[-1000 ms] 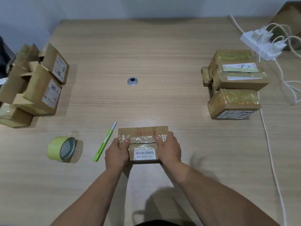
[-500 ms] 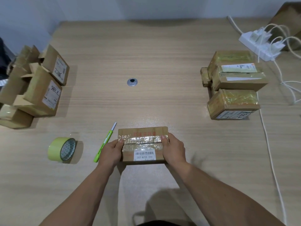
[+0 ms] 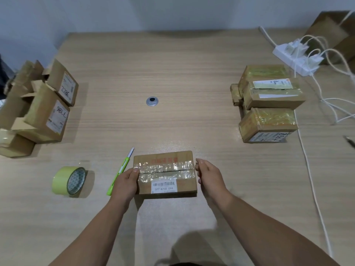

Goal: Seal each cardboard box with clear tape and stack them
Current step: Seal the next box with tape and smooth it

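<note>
A flat brown cardboard box point(image 3: 165, 173) is at the near middle of the pale wooden table point(image 3: 172, 73). Crinkled clear tape covers its top seam, with a barcode label below. The left hand point(image 3: 124, 184) grips its left end. The right hand point(image 3: 210, 176) curls beside the right end, and I cannot tell whether it holds the box.

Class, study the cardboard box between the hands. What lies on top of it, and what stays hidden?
On the cardboard box: clear tape along the flap seam, red print, a barcode label, and the thumb of the left hand. Contents and underside are covered.
</note>
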A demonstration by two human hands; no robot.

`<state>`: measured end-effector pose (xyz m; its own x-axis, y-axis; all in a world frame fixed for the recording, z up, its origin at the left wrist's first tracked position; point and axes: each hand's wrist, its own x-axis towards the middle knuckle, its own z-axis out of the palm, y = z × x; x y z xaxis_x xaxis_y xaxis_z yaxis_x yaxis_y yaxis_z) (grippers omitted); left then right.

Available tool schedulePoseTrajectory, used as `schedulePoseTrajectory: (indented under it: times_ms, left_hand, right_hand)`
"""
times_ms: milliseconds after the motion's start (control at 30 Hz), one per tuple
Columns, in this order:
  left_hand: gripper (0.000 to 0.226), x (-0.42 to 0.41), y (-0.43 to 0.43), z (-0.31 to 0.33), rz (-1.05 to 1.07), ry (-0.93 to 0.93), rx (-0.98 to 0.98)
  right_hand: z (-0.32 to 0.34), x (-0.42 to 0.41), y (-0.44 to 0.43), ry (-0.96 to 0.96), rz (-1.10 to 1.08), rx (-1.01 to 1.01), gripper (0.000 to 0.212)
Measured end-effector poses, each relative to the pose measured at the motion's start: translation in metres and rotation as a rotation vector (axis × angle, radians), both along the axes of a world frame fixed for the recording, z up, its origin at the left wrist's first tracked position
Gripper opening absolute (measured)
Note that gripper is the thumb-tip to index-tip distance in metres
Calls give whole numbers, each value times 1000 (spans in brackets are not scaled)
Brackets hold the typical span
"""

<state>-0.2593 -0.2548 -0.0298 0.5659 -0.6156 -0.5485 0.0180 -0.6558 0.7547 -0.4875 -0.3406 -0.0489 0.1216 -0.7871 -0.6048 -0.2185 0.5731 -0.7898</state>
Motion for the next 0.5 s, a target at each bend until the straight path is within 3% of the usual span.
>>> schedulePoseTrajectory:
  times_ms: [67,167,233,333,500]
  left_hand:
    - [32,-1,2,-3,52,94,-3]
    - [35,-6,2,-3,57,202,6]
    - [34,-14,-3,1,51,230,3]
    - [29,-22,-14,7,33,87,6]
    - [46,-32,-27,41,-22,-150,-115]
  right_hand:
    - [-4,-10,0,-117,7,65,70]
    - [20,-8,-1,-272,20,224,49]
    - [32,-1,-6,-360,-29,358,55]
    - [54,14,-17,-344,-56,291,48]
    - [87,32,-37,-291,-25,93,37]
